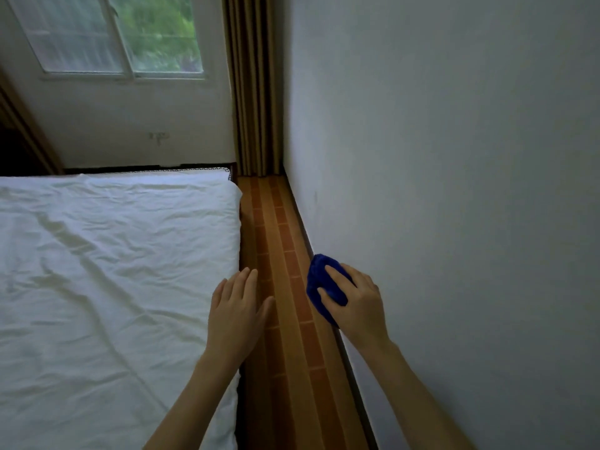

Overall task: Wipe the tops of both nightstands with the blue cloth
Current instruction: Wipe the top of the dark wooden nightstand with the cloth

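A bunched blue cloth (319, 280) is gripped in my right hand (355, 303), held in the air over the strip of floor close to the right wall. My left hand (238, 306) is flat with its fingers apart and holds nothing; it hovers at the right edge of the bed. No nightstand is in view.
A bed with a white rumpled sheet (113, 271) fills the left. A narrow strip of brown striped floor (285, 336) runs between the bed and the white wall (454, 190). Brown curtains (255, 92) hang in the far corner beside a window (113, 34).
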